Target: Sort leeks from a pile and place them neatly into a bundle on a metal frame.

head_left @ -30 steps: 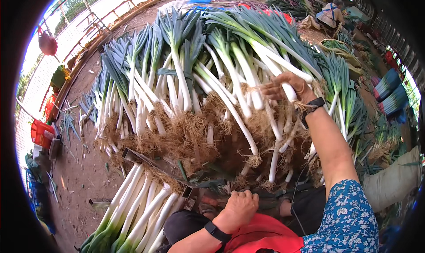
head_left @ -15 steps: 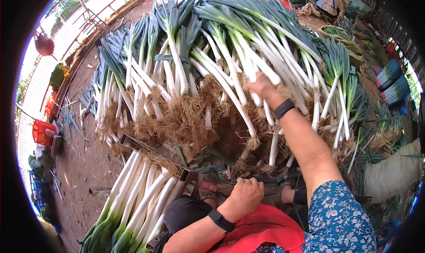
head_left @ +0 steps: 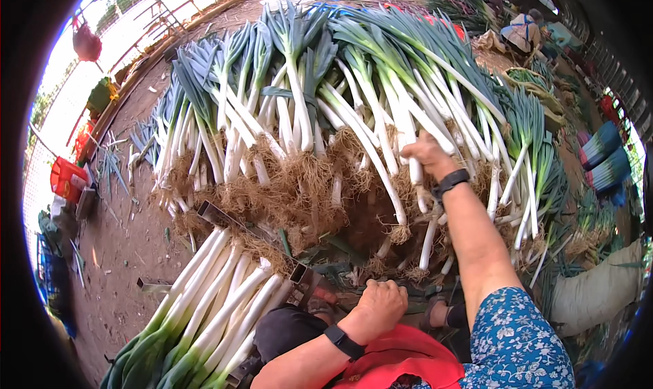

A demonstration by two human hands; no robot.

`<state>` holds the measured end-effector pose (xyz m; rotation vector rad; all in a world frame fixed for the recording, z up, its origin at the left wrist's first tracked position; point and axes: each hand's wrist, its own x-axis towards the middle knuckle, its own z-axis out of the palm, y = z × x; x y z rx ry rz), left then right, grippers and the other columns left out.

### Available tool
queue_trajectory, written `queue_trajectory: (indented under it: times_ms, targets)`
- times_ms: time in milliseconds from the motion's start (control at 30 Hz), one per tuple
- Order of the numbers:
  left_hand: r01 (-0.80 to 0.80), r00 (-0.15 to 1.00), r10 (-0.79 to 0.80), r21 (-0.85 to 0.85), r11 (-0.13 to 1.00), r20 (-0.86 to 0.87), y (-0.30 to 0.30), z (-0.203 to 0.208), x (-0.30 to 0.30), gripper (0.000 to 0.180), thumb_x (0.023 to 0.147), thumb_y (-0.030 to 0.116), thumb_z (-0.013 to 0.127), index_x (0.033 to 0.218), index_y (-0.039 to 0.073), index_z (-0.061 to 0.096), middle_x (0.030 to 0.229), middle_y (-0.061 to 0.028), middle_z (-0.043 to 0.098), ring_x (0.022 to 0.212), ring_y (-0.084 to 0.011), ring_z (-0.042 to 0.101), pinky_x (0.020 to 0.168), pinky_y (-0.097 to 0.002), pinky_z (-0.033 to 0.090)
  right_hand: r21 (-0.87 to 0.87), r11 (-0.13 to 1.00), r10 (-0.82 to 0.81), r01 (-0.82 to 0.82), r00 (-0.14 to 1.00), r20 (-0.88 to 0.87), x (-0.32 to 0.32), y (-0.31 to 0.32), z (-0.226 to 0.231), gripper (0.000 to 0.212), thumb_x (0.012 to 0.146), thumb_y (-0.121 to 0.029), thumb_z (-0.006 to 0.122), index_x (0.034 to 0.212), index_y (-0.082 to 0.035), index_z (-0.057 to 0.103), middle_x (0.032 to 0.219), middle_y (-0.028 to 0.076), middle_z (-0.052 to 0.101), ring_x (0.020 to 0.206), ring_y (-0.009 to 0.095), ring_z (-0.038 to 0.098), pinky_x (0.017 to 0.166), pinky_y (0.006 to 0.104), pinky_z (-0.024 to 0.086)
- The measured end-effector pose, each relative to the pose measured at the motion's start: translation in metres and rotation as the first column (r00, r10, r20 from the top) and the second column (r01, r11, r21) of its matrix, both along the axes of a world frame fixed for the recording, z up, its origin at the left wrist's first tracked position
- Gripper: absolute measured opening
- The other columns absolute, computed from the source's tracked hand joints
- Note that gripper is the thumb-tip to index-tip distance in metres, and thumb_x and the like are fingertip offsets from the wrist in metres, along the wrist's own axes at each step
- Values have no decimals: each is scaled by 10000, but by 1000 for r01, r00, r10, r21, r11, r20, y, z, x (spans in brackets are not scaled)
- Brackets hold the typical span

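Observation:
A large heap of leeks (head_left: 303,120), with white shanks, green tops and brown roots, spreads ahead of me. My right hand (head_left: 428,154) reaches into the middle right of it, its fingers closed round the white shank of a leek (head_left: 415,172). Low in front of my body, my left hand (head_left: 381,307) is a fist above the dark ground; whatever its palm may hold is hidden. To the left of that fist lies a smaller row of leeks (head_left: 207,300), roots toward the heap and green tops toward me, on a metal frame (head_left: 224,219).
Bare soil (head_left: 129,253) runs along the left, with a red bucket (head_left: 68,178) at its edge. A pale sack (head_left: 598,290) lies at the right. Bundled leeks in blue netting (head_left: 602,157) are behind it. My dark-clad knee (head_left: 286,328) is beside the smaller row.
The whole view has shifted, so the heap appears a little further right and lower. My right hand stays on the leek in the heap. My left fist keeps its place.

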<state>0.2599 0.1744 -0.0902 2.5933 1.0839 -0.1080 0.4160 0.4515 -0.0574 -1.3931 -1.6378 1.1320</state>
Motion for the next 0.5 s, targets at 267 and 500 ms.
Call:
queue_trajectory:
  times_ms: [267,500]
  targets:
    - [17,1000,-16,-6,1000,20,0,-9,10,215,853,166,569,1005,25,624,890,-124,654,816,-246,665,722,-393,467,338,899,193,-277,945,263,98,59,39,384,790,-394,760,953,-49,719,885,29,651,839,150,624,797,286,499]
    - [-29,997,24,63,998,78,14,-13,18,183,844,148,550,996,49,571,888,-106,612,795,-255,653,677,-378,471,129,991,-25,24,1000,10,71,16,42,567,726,-199,754,1261,-91,599,1355,115,553,1168,250,560,992,327,443]
